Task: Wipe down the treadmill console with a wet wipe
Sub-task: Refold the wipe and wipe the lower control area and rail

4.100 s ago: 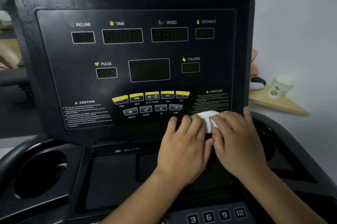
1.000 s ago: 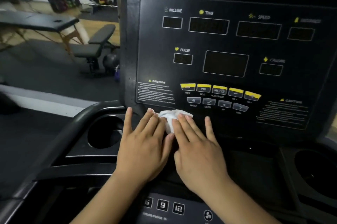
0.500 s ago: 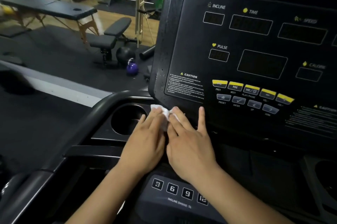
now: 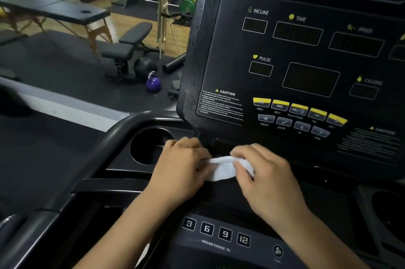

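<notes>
Below the console (image 4: 306, 54), frame centre: wet wipe (image 4: 221, 170) stretched between left hand (image 4: 182, 172) and right hand (image 4: 265, 178), both with fingers curled, pinching its ends.

Both forearms reach forward, hands close together, knuckles up. Left hand (image 4: 182, 169) and right hand (image 4: 268, 177) have fingers curled, each pinching one end of the wipe (image 4: 221, 169).

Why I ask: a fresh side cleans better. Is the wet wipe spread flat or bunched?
Bunched: the wet wipe sags crumpled between the left hand and right hand, both pinching it.
</notes>
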The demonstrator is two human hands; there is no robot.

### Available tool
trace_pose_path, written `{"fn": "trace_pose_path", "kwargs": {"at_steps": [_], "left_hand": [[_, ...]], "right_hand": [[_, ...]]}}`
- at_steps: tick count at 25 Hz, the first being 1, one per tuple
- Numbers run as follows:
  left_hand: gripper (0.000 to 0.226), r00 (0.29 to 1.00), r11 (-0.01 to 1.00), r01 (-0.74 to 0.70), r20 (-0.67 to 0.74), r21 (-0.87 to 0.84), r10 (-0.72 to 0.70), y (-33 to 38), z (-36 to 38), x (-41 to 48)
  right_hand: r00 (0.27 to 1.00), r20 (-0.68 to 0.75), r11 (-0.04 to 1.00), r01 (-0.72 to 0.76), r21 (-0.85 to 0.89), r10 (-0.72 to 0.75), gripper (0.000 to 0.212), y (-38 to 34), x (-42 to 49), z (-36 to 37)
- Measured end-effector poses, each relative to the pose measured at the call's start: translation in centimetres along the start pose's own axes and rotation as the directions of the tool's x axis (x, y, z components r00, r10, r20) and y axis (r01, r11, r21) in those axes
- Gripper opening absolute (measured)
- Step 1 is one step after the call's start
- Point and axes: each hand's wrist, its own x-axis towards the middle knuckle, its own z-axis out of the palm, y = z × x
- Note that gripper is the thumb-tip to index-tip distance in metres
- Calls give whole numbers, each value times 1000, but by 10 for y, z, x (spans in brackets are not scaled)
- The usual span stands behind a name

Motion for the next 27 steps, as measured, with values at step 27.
{"fn": "trace_pose_path", "kwargs": {"at_steps": [27], "left_hand": [[38, 948, 936, -318, 61, 148, 312, 84, 36, 43]], "right_hand": [[970, 121, 899, -143, -413, 210, 37, 52, -7, -29]]}}
